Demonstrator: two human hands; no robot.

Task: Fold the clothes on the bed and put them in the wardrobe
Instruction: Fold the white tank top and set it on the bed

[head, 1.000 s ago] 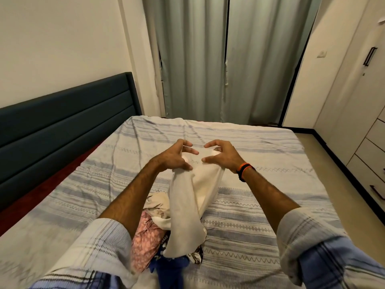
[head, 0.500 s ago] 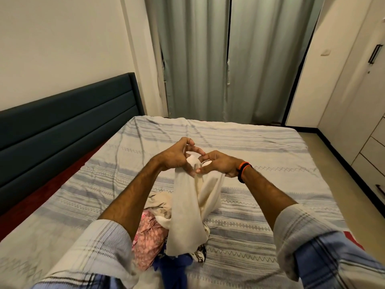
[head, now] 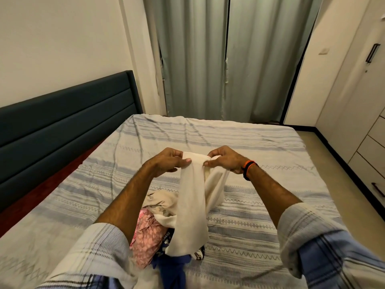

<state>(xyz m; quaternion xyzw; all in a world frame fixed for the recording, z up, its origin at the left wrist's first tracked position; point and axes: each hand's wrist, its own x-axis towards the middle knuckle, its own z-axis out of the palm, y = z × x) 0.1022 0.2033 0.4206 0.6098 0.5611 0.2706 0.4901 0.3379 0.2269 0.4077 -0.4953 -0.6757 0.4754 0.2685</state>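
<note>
A cream garment (head: pixel 192 197) hangs above the bed (head: pixel 260 147), held up by both hands at its top edge. My left hand (head: pixel 169 160) pinches the top edge on the left; my right hand (head: pixel 226 160) pinches it on the right, a short span of cloth stretched between them. Below the garment lies a heap of clothes: a beige piece (head: pixel 160 202), a pink patterned one (head: pixel 146 234) and a dark blue one (head: pixel 173 270). The wardrobe (head: pixel 358 105) stands along the right wall, its doors closed.
A dark headboard (head: pixel 62 119) runs along the left. Grey curtains (head: pixel 229 59) hang behind the bed. Drawers (head: pixel 373 151) sit low in the wardrobe front. A strip of floor (head: pixel 337 170) lies between the bed and the wardrobe.
My hands came together at the garment's top, regripped it, then moved slightly apart, stretching the top edge between them. The view shifted a little.
</note>
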